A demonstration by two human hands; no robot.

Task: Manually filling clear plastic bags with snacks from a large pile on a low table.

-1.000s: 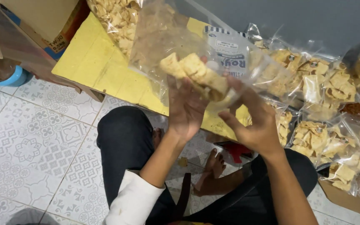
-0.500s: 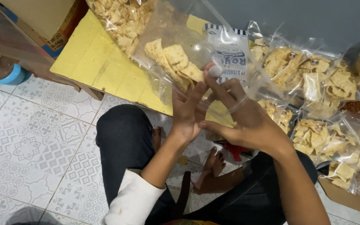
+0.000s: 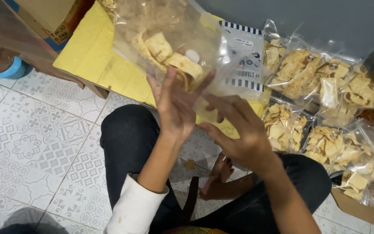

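1. Left hand [image 3: 176,108] gripping, fingers spread upward, the lower edge of a clear plastic bag of pale yellow folded crackers [image 3: 169,47]; grip closed on the bag.
2. Right hand [image 3: 239,130] pinching the same bag from the right, fingers curled against the plastic beside the left palm.
3. Bag being held up in the air above crossed legs in dark trousers [image 3: 128,138].
4. Lying behind, a yellow cardboard sheet [image 3: 94,56].
5. Piling at right, sealed clear bags of the same crackers [image 3: 325,91].
6. Spreading below, a patterned grey-white tiled floor [image 3: 35,143].
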